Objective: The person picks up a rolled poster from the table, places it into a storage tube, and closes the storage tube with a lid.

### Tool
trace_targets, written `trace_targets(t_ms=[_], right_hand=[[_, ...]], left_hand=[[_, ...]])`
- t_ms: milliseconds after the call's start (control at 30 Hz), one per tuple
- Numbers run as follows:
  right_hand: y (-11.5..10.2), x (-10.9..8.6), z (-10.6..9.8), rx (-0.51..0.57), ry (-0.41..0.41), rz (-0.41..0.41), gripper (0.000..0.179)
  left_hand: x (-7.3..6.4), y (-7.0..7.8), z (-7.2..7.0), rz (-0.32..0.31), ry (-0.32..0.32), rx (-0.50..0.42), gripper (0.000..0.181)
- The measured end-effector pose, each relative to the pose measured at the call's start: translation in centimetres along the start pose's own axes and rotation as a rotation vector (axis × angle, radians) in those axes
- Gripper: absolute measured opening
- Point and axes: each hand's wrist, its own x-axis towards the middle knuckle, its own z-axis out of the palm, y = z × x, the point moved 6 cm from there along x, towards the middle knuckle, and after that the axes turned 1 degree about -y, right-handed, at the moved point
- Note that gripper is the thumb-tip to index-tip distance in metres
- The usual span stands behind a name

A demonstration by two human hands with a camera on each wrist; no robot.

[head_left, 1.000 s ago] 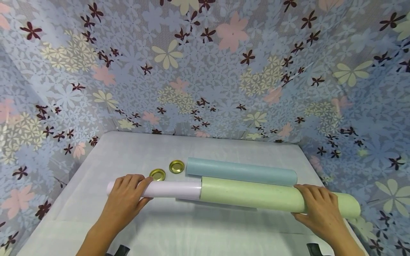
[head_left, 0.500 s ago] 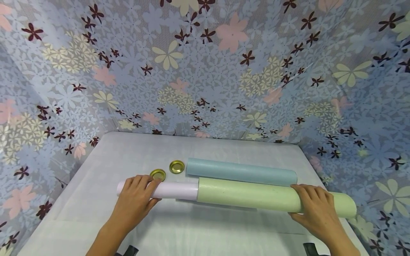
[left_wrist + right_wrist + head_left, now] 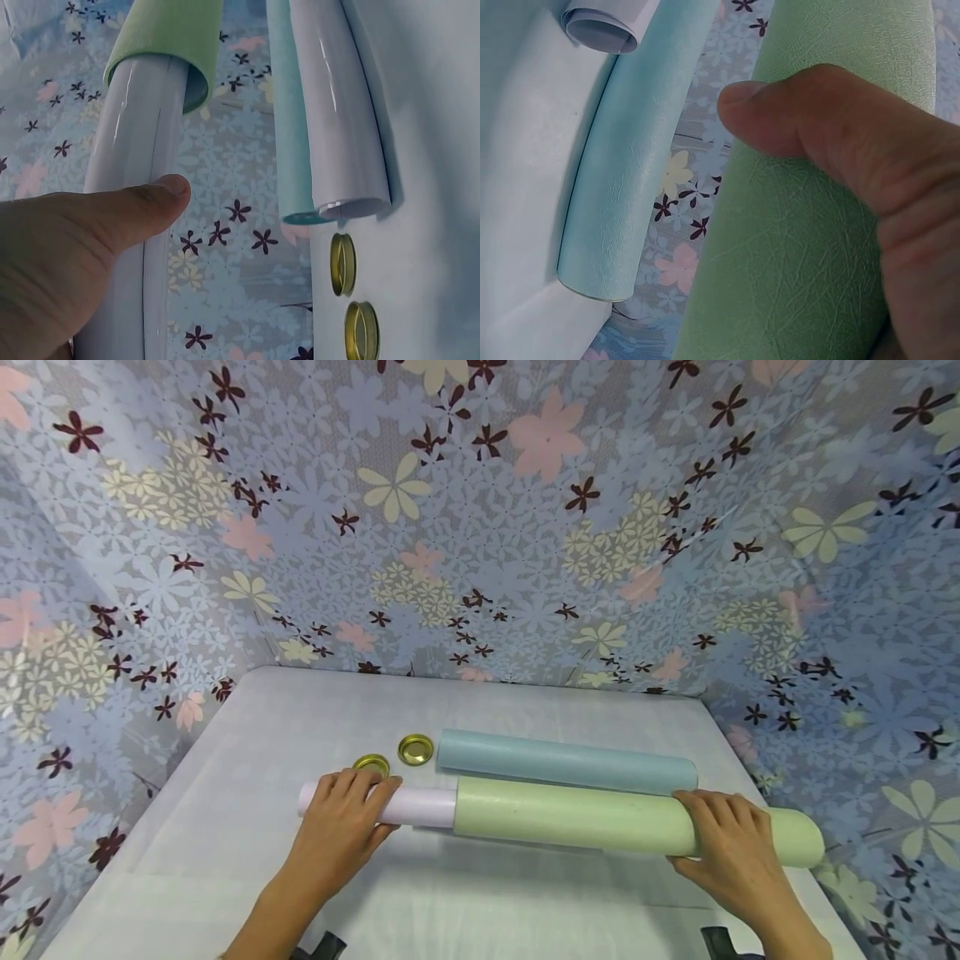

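Your left hand (image 3: 336,831) is gripping a white roll (image 3: 420,808) above the desk (image 3: 450,910); gold lids (image 3: 416,750) are lying behind, beside a blue tube (image 3: 566,762). The roll's right end is sitting inside a green tube (image 3: 570,815), which your right hand (image 3: 731,847) is grasping.

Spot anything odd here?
Nothing stands out. The left hand holds the white roll, partly inside the green tube in the right hand; the blue tube and two gold lids lie on the table. No spill or damage visible.
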Motion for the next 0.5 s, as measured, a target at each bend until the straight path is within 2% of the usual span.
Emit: trace_targets(t_ms=[500], right_hand=[[-0.6, 0.3, 0.3, 0.015, -0.001, -0.015, 0.089]], left_hand=[[0.6, 1.6, 0.5, 0.006, -0.008, -0.003, 0.063]])
